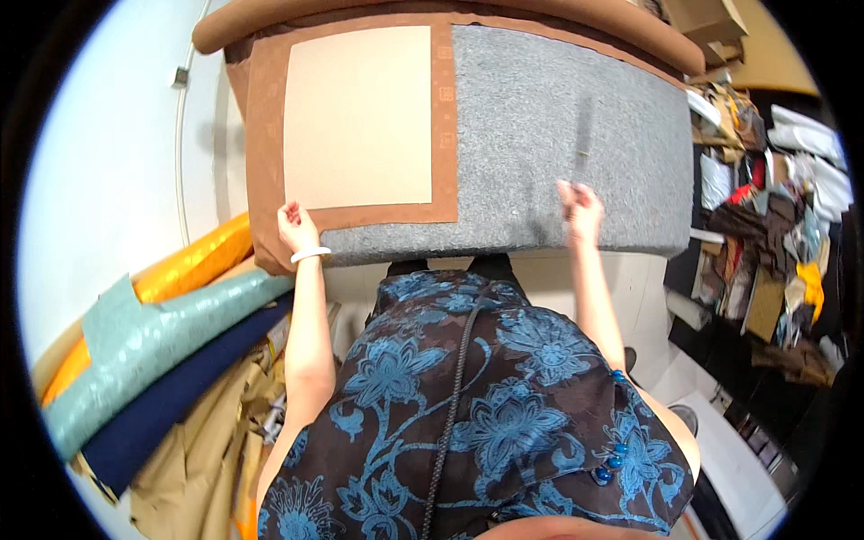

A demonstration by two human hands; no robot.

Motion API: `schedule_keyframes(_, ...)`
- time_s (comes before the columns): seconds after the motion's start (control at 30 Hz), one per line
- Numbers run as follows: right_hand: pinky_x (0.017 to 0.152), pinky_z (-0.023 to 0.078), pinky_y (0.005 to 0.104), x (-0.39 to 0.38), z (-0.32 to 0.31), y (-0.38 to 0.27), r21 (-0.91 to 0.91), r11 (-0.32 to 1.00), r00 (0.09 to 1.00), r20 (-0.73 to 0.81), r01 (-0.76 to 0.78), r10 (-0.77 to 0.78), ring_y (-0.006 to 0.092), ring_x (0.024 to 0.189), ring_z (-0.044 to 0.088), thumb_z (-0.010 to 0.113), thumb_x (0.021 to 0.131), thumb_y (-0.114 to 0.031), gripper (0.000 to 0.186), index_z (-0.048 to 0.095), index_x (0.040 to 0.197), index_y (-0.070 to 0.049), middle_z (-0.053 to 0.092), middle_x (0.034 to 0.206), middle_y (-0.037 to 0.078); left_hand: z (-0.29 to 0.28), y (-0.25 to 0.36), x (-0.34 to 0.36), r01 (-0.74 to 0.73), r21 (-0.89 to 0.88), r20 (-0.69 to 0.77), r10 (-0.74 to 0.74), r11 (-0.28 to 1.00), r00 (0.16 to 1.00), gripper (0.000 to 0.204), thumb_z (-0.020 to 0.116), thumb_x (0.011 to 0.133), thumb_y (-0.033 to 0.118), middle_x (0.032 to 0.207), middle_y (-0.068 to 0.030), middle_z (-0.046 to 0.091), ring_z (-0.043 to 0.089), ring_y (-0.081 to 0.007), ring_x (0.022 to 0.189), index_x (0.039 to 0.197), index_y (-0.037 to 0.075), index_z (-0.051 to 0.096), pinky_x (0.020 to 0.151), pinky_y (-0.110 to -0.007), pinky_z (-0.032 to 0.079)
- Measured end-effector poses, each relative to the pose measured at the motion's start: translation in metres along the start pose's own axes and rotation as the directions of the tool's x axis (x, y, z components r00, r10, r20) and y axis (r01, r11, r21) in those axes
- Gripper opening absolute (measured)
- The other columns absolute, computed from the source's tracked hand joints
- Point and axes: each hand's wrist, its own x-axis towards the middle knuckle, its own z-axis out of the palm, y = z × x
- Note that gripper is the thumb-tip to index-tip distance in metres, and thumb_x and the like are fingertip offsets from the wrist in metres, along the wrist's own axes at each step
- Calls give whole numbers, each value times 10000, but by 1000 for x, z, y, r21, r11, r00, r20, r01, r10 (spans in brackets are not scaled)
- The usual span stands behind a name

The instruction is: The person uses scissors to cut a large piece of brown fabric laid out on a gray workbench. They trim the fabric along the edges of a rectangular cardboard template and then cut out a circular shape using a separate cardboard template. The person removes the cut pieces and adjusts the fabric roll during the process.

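Observation:
A pale beige square sheet (358,117) lies on brown patterned fabric (445,144) over the left half of a grey felt-covered work surface (630,189). My left hand (297,225), wearing a white bracelet, is at the sheet's lower left corner, fingers curled; whether they pinch anything is unclear. My right hand (583,216) is over the bare felt with fingers closed round what looks like a slim object. A blurred dark streak (583,126) shows just above it; I cannot make out what it is.
A long brown roll (432,11) runs along the far edge. Orange (189,261), teal (180,342) and navy (153,432) rolls and crumpled kraft paper (189,450) lie at the left beside a white wall (117,135). Piles of scraps and packages (765,225) fill the right side.

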Motion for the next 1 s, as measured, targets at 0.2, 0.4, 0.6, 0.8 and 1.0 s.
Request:
schedule_keyframes(0.2,727,511,313,-25,196,20,-31,995,966,245,91,-81,150,804,634,778,810,-253,368,583,987,4,683,856,48,32,13,76,-14,282,157,-31,959,987,355,720,805,162,1157,-151,562,557,-292,1082,1115,39,601,974,-418,444)
schedule_keyframes(0.4,727,514,392,-28,239,56,-381,905,978,-13,187,-208,280,777,665,784,755,-197,354,543,927,-5,675,815,134,30,17,80,25,538,116,-103,842,988,469,766,764,266,1175,-125,567,541,-291,1105,1150,67,588,987,-412,430)
schedule_keyframes(0.6,742,523,387,-23,237,69,-345,932,989,-55,113,-140,276,793,674,757,742,-138,304,571,938,2,686,820,135,28,13,96,115,378,214,-207,919,955,444,781,756,165,1146,-124,540,543,-280,1044,1134,66,570,930,-407,461)
schedule_keyframes(0.8,729,535,332,-23,232,66,-191,975,990,-53,116,-128,200,798,685,736,742,-37,268,564,945,-1,708,846,98,30,-8,89,142,96,170,-156,985,973,406,741,790,56,1128,-124,508,533,-235,1000,1128,-4,524,908,-357,464)
schedule_keyframes(1.0,723,519,277,-11,212,68,-144,989,992,-117,38,-55,118,782,656,789,703,-42,316,580,939,-22,710,858,41,47,3,76,158,-39,255,-143,987,956,380,723,809,41,1130,-112,510,537,-213,983,1122,-6,514,906,-347,464)
